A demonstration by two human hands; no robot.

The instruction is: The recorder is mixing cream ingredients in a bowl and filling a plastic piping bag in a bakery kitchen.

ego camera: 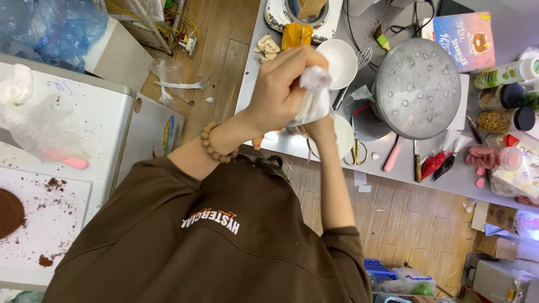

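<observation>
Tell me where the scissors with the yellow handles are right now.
In the head view, the scissors lie near the front edge of the grey counter, right of the hands squeezing the white piping bag, below the big metal lid, left of a pink-handled tool.

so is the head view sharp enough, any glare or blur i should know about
Head view: evenly lit and mostly sharp; soft glare on the round metal lid; the white piping bag, gripped in the left hand, is washed out; the right hand is hidden behind it; wide-angle bending at the edges.
</observation>
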